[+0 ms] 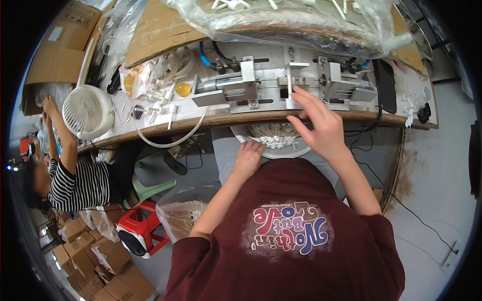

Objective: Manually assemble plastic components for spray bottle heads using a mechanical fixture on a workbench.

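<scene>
My right hand (321, 123) is raised at the bench edge, with thumb and forefinger apart. Its fingertips are beside a white plastic T-shaped part (289, 83) that sits at the middle of a metal clamping fixture (243, 85). I see no grip on that part. Lower down, my left hand (249, 158) lies at the near left side of a white bowl (296, 152) on my lap. Its fingers are stretched out over the rim, touching or just above small white plastic parts (276, 142) in the bowl. Nothing shows in its fingers.
A white fan (88, 111), a yellow round item (183, 90) and loose white parts (160, 100) lie left on the bench. Plastic-covered cardboard (281, 35) overhangs the back. Hoses and cables run around the fixture. A person (75, 175) works at left, near a red stool (143, 228).
</scene>
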`<state>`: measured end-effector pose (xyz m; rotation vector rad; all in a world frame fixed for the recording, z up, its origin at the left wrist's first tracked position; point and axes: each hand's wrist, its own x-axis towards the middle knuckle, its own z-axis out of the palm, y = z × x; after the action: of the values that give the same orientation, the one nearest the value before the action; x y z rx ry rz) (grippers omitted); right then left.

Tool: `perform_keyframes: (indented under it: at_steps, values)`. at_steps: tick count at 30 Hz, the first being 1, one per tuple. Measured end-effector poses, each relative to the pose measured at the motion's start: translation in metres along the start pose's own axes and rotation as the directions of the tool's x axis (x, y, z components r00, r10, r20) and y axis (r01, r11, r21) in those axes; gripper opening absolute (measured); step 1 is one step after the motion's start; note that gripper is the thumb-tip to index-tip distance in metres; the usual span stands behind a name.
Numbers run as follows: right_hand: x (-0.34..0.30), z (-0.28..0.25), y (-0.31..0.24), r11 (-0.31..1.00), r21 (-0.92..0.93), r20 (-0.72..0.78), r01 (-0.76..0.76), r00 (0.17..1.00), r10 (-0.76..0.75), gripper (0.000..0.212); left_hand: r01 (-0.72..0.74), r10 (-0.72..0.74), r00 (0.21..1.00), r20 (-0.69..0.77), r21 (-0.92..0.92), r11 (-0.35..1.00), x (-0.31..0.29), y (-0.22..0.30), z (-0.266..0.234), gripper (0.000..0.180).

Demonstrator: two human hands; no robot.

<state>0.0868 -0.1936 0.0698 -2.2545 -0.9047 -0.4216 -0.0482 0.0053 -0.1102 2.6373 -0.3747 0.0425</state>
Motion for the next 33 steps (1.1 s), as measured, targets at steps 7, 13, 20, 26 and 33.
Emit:
perform_keyframes:
  at_steps: [7, 13, 20, 26, 33]
  values:
    - [-0.106, 0.047, 0.005, 0.972, 0.029, 0.305, -0.234, 0.928, 0.214, 0.014, -0.109, 0.106, 0.994, 0.030, 0.115, 0.987, 0.006, -0.017, 0.041, 0.009]
    - [-0.178, 0.124, 0.073, 0.917, -0.088, 0.810, -0.388, 0.508, 0.293, 0.030, -0.130, 0.125, 0.991, 0.051, 0.104, 0.986, 0.001, -0.010, 0.056, 0.011]
    - [-0.206, 0.202, 0.149, 0.846, 0.225, 0.959, -0.484, 0.263, -0.105, 0.043, -0.018, 0.018, 1.000, -0.002, 0.184, 0.983, -0.011, 0.031, 0.053, 0.012]
    - [-0.173, 0.201, 0.136, 0.787, 0.243, 0.926, -0.567, 0.378, -0.013, 0.035, 0.103, -0.103, 0.995, -0.015, 0.245, 0.964, -0.024, 0.035, 0.074, 0.005]
    - [-0.176, 0.148, 0.097, 0.839, 0.217, 0.845, -0.500, 0.526, 0.095, 0.035, 0.077, -0.055, 0.988, -0.147, 0.145, 0.987, -0.024, 0.018, 0.087, 0.006]
